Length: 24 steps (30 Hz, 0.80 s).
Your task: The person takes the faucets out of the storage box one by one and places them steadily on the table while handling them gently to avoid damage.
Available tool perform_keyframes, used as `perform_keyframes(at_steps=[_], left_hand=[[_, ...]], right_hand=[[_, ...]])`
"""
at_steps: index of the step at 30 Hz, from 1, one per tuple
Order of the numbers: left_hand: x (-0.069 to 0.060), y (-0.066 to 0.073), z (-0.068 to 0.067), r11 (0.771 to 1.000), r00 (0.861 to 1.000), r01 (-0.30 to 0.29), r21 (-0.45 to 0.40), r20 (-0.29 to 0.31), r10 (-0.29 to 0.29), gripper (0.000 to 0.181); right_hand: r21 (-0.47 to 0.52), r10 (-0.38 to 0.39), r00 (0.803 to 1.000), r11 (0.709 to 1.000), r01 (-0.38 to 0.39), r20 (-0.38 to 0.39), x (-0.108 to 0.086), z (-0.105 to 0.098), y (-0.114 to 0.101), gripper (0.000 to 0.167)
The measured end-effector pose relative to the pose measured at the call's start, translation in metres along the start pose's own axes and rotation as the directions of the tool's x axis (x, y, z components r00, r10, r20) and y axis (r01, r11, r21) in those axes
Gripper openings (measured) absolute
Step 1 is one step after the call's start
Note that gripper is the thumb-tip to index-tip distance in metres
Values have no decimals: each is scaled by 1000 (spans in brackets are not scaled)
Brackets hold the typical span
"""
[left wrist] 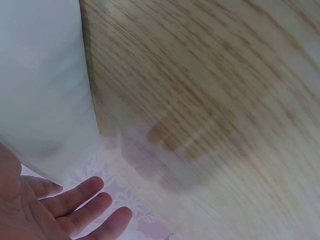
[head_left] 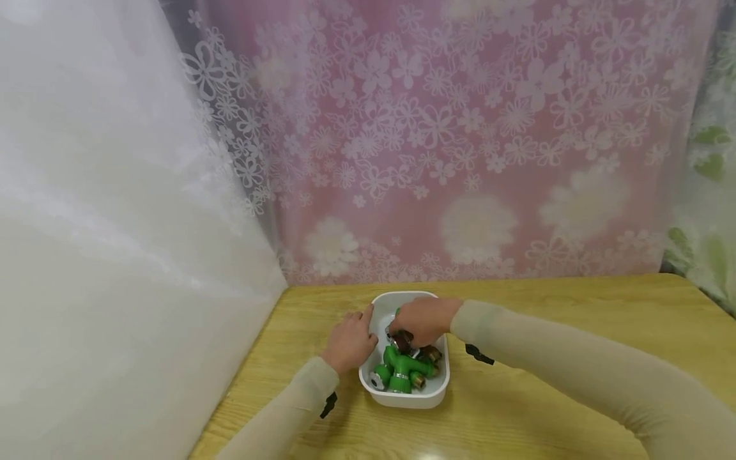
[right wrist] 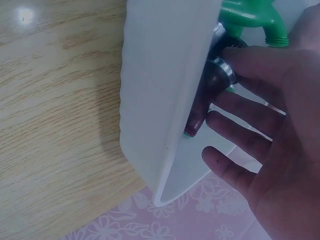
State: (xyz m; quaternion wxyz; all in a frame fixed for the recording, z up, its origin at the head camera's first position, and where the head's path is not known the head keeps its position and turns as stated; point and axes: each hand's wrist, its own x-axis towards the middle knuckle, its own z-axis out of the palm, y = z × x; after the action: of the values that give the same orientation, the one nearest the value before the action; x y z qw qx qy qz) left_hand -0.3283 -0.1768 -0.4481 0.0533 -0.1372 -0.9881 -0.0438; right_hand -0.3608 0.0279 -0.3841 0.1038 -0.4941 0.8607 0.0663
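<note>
A white plastic basin [head_left: 402, 401] stands on the table, holding several green and dark brown Y-shaped fittings with threaded ends. Inside its far half, my right hand [head_left: 424, 321] pinches a dark brown fitting [right wrist: 212, 82] with a shiny metal ring. The remaining fingers [right wrist: 227, 165] of that hand spread beside it. A green Y-shaped fitting [head_left: 400, 365] lies in the near half. At the basin's left side, my left hand [head_left: 349, 342] holds the rim, thumb over it. Its other fingers [left wrist: 92, 205] stretch out loosely outside the wall.
The basin rests on a wood-grain table [head_left: 563, 358]. Behind the table hangs a pink flowered curtain [head_left: 402, 160]. A white sheet [head_left: 115, 255] slopes down along the left edge, and a green-patterned curtain [head_left: 713, 211] hangs at the far right.
</note>
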Motion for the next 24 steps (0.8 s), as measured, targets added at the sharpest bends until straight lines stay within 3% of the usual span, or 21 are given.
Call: perform_keyframes(at_steps=[12,24], left_hand=[[-3,3,-4,1000,1000,11,-24,23,-10,64],[-2,3,-3,1000,1000,16,-20,7,-16,64]], right_hand=[[13,25,999,1000,-25,22,5,6,-5,38],[36,57,998,998,-58,35,9,6,-9,33]])
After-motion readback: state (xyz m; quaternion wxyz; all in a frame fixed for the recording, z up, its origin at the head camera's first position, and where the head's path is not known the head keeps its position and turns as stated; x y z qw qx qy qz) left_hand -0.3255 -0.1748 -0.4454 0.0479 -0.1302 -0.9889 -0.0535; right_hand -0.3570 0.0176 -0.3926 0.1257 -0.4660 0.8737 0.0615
